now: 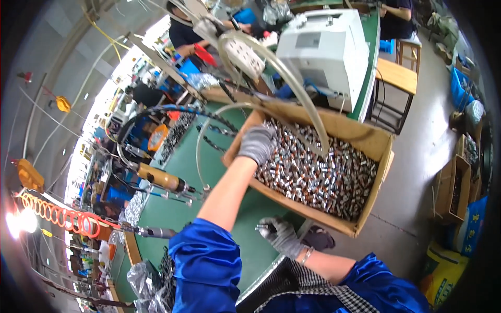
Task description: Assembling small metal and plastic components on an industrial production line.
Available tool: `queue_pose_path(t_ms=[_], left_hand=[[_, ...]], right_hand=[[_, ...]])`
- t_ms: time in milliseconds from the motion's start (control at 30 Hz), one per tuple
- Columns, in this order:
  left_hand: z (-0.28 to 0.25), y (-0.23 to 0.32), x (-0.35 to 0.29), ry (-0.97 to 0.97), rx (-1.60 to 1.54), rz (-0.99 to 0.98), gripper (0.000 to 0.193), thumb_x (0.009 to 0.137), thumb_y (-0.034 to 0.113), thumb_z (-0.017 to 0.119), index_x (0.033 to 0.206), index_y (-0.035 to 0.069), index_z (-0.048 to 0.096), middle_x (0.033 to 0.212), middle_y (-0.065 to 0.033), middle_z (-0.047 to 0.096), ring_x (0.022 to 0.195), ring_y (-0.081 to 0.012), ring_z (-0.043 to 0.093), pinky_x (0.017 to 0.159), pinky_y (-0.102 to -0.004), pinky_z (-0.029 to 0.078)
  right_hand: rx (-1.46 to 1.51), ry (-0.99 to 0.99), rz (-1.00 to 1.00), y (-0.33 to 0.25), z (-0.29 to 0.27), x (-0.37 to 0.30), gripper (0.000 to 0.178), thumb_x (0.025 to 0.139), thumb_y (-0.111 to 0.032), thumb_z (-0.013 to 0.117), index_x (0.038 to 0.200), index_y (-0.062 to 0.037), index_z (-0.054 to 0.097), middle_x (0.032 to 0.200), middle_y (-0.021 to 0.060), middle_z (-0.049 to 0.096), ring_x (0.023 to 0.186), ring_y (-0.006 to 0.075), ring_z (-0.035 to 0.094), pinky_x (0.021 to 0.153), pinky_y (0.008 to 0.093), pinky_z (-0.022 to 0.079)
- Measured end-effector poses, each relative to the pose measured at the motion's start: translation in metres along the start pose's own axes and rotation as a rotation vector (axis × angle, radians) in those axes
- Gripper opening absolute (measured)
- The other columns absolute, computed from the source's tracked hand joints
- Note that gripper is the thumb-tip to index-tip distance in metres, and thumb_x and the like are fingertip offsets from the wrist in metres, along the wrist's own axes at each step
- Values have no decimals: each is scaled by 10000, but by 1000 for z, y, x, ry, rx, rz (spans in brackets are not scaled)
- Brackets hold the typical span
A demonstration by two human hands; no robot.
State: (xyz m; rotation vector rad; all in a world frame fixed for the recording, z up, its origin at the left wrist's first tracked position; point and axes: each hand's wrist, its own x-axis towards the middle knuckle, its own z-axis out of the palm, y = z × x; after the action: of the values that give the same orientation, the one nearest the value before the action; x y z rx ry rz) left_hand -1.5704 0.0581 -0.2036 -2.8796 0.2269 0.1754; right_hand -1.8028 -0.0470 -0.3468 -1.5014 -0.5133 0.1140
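Observation:
An open cardboard box [376,141] is heaped with small shiny metal cylindrical parts [318,172], some with copper-coloured bands. Over the box's left end reaches my left hand [257,144] in a grey glove. Its fingers point down among the parts, and their tips are hidden, so I cannot tell whether they grip any. Nearer to me, below the box's front wall, my right hand [283,237], also gloved, is closed on a small metal part [262,227] sticking out at the fingertips. A clear hose [308,99] curves down to the parts in the box.
The box rests on a green worktable [229,208]. A yellow-brown power screwdriver [162,178] and a grey one [156,232] on an orange coiled hose [62,215] hang at left. Behind stands a white machine [329,52]; a wooden stool [396,77] is at right. Other people sit farther back.

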Motion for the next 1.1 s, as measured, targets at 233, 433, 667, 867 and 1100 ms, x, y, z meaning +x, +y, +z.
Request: queue_pose_path(t_ms=[233,433,667,867,1100], left_hand=[[-19,36,-4,-5,195,-95,243,786,161,657,1025,187,695,1060,-143,668,1023,-324,628,912,-402,493],[-20,32,-28,151,30,-103,250,761,88,652,1007,107,689,1031,-163,660,994,-335,626,851,-396,521],[-47,33,-144,846,-511,51,157,808,90,638,964,82,653,863,-129,627,804,-283,620,751,-368,513],[69,33,-254,667,-990,-293,231,900,11,584,1131,-3,577,919,-25,612,781,-68,561,713,-214,488],[119,78,-283,668,-1220,-447,236,920,78,602,1142,4,574,968,-32,632,823,-74,586,715,-187,502]], right_hand=[[-15,17,42,-5,-1,-3,250,829,-200,658,1034,-70,601,927,138,662,846,274,653,782,355,522],[-40,45,16,-3,5,-8,251,826,-183,660,1044,-72,605,931,139,664,834,286,655,785,370,525],[-14,99,-62,3,-3,5,345,785,-151,711,1092,-57,583,933,141,663,820,261,655,745,347,529],[739,22,259,14,-2,16,214,890,-59,603,1096,-8,580,831,57,643,662,127,590,672,265,518],[508,-28,295,-16,-7,-8,234,898,-68,598,1124,-7,612,853,68,660,678,131,599,690,266,524]])
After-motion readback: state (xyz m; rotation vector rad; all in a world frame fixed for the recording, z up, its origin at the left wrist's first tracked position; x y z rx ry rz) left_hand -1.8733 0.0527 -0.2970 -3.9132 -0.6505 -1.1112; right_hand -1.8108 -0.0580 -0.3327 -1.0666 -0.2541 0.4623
